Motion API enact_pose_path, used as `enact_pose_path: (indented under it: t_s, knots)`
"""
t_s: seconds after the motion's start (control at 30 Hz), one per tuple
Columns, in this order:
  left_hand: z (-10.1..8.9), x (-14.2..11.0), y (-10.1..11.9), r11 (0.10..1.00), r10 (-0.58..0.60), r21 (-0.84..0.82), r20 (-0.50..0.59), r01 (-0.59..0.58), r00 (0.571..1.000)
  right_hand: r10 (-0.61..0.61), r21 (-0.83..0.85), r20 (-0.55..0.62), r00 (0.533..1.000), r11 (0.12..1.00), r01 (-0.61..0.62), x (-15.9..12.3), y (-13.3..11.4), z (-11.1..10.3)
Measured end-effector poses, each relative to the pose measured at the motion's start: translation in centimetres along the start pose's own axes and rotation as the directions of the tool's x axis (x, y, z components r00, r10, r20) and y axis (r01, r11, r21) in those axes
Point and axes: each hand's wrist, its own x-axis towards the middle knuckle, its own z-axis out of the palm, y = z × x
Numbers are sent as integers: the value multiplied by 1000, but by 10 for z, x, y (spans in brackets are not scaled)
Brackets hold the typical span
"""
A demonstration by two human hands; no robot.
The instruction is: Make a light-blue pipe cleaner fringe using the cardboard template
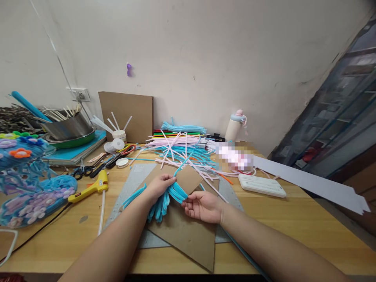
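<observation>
My left hand [160,187] pinches a small cardboard piece [190,178] together with light-blue pipe cleaners [178,192] wrapped around it side by side. One blue end sticks up past my left thumb. A bunch of looped blue pipe cleaners [159,208] hangs below that hand. My right hand [205,206], palm turned up, has its thumb and fingertips closed on the blue strands at the cardboard's lower corner. Beneath both hands a larger cardboard sheet [190,241] lies over a grey cutting mat [230,196].
Behind my hands is a pile of pink and blue pipe cleaners [188,150]. A yellow glue gun [91,188], black scissors [82,171] and a blue flower-covered craft piece [41,199] are at left. To the right are a white power bank [262,185] and a bottle [234,127].
</observation>
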Motion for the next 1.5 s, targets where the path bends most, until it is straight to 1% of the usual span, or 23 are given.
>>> enact_pose_path:
  t_s: [0.13, 0.23, 0.33, 0.5, 0.67, 0.83, 1.03, 1.27, 1.37, 1.43, 1.5]
  knots:
    - [-1, 0, 1, 1000, -8, -29, 14, 8, 1000, -18, -20, -45, 999, 1000, 17, 1, 2, 2]
    - [-2, 0, 1, 998, -12, -54, 29, 13, 1000, -37, -40, -33, 999, 999, 36, -1, 2, 4]
    - [-2, 0, 0, 997, -18, -77, 38, 21, 999, -52, -24, -22, 998, 998, 51, -1, 2, 5]
    - [-2, -1, 1, 995, -31, -96, 56, 36, 998, -107, -73, -69, 992, 992, 102, 1, 4, 5]
    - [-3, -2, 1, 993, -29, -116, 90, 39, 996, -140, -149, -28, 990, 980, 135, 4, 7, 6]
    - [-5, -2, 0, 989, -35, -142, 127, 53, 991, -187, -161, -24, 982, 970, 181, 5, 9, 9]
    - [-5, -2, 1, 985, -32, -165, 149, 57, 988, -205, -198, 29, 978, 958, 207, 7, 11, 8]
    - [-5, -1, 0, 981, -35, -183, 159, 65, 987, -230, -239, 16, 973, 944, 227, 5, 13, 14]
    - [-6, -1, 0, 980, -36, -186, 161, 66, 986, -282, -288, -24, 959, 921, 263, 5, 15, 19]
    - [-6, -1, 0, 980, -35, -188, 161, 66, 986, -347, -341, -51, 937, 887, 310, 7, 19, 22]
    - [-6, -1, 0, 979, -37, -190, 164, 68, 986, -420, -410, -73, 904, 840, 357, 9, 22, 25]
